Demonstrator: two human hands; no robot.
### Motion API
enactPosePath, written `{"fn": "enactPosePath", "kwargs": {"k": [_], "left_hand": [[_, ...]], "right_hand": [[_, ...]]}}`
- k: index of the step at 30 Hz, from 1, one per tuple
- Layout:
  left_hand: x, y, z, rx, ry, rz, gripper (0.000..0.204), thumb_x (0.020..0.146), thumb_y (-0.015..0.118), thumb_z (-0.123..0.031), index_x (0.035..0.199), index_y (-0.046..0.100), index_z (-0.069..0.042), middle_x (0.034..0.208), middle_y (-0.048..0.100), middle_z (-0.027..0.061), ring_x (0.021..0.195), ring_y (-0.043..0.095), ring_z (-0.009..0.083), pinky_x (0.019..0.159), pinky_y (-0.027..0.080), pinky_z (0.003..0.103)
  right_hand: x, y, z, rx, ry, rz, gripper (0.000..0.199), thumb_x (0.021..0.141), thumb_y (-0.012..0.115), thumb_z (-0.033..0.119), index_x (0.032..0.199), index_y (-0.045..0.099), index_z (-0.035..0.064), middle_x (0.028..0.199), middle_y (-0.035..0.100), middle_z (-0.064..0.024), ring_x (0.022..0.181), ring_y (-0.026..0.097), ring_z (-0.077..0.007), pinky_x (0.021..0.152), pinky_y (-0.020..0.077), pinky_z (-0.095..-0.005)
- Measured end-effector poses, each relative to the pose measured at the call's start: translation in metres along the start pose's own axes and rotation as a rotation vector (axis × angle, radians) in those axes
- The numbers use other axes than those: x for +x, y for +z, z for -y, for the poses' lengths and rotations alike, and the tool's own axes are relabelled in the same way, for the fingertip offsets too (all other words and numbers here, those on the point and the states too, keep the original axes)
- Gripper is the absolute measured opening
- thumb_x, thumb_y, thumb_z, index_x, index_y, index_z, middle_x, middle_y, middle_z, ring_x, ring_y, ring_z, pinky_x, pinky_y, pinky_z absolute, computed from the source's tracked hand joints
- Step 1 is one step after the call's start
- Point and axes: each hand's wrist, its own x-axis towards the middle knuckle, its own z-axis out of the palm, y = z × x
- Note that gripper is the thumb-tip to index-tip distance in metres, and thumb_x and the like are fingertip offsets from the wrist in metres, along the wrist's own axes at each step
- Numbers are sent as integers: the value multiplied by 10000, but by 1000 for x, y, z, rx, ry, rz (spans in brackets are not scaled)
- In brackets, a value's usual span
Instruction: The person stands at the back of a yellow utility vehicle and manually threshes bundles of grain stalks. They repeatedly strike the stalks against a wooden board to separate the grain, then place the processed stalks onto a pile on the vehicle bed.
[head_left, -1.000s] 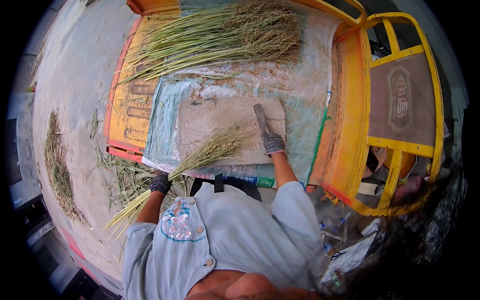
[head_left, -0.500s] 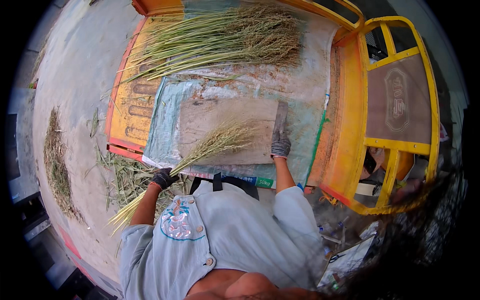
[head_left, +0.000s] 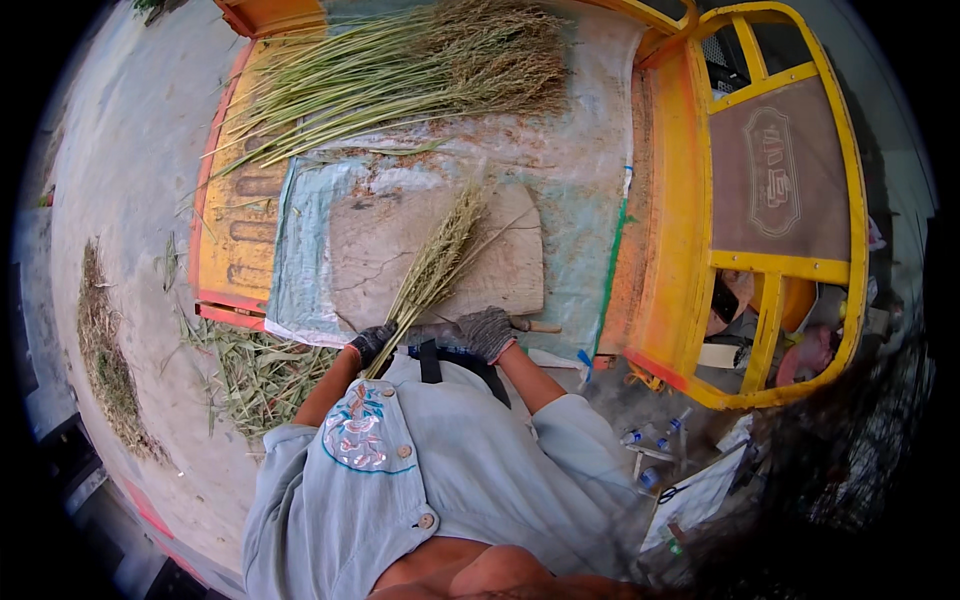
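Note:
A bundle of seeded grain stalks (head_left: 440,255) slants over the wooden board (head_left: 375,240), seed heads pointing away from me. In its dark glove, my left hand (head_left: 374,342) grips the stems near the board's front left corner. My right hand (head_left: 487,332), in a grey knit glove, is by the board's near edge, fingers reaching left toward the stalks and looking loosely spread. Beneath it lies a flat-bladed tool, its wooden handle (head_left: 538,326) sticking out to the right and dark blade (head_left: 437,331) to the left. Its middle is hidden by the hand.
A thick pile of long grain stalks (head_left: 400,75) lies at the far side of the yellow cart bed (head_left: 655,230). A pale woven sheet (head_left: 585,200) lies under the board. Leaf scraps (head_left: 275,375) cover ground at left; a yellow-framed panel (head_left: 780,170) rises at right.
My right hand came left and nearer, and the tool turned from pointing away to lying crosswise under it. My left hand raised the stalks to a steeper slant and moved right. The view shifted slightly.

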Motion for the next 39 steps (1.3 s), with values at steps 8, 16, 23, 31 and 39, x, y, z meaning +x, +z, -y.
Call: {"fn": "enactPosePath", "kwargs": {"k": [8,16,23,31,39], "left_hand": [[61,-27,89,1109,1057,-481,384,916,496,-371,1065,590,-30,831,641,129,737,602,195,648,486,331],[39,-14,62,-269,392,-224,245,903,537,-337,847,588,-104,674,607,54,537,561,168,499,466,330],[53,-5,72,263,159,-701,367,881,503,-375,895,671,-49,832,659,162,775,623,305,744,470,373],[50,-18,82,977,419,-458,373,940,305,-281,1099,542,-43,1040,589,234,997,548,386,866,427,430],[52,-8,62,864,185,-387,351,947,319,-231,1155,512,-25,1047,578,260,1015,528,420,880,419,454]], "right_hand": [[54,-55,-68,180,391,14,402,895,403,412,979,600,72,897,642,-207,861,619,-367,753,468,-484],[29,-17,-47,300,502,26,418,884,427,436,1049,572,80,939,631,-206,903,604,-378,799,456,-480],[24,-3,-41,319,572,-30,429,864,451,459,999,578,72,906,630,-206,883,603,-372,784,459,-475],[25,-17,-32,436,624,57,433,871,442,451,1062,586,90,956,633,-192,917,600,-362,798,454,-480],[-2,-1,-1,200,255,-181,356,844,499,409,888,612,74,814,643,-175,796,624,-337,714,471,-461]]}}
